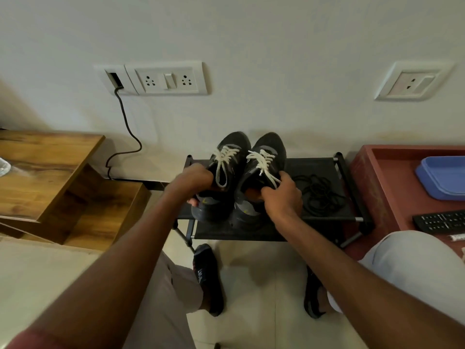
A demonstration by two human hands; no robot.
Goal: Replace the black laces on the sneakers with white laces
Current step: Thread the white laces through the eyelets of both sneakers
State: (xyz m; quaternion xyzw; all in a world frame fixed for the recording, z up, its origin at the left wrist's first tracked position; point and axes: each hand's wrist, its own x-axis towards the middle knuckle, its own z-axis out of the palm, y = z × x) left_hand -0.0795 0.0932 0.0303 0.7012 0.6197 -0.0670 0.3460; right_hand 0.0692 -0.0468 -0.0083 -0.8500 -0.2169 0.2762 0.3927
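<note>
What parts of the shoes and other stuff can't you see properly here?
All from the head view:
- Left sneaker: its collar is covered by the left hand.
- Right sneaker: part of its opening is hidden behind the right hand.
- Remote and blue tray: cut off by the right edge.
- Black laces: too tangled to count.

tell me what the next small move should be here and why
Probably set both sneakers down on the black rack and let go. The left sneaker and right sneaker already carry white laces, the black laces lie loose on the rack, and the left hand and right hand each grip a shoe.
</note>
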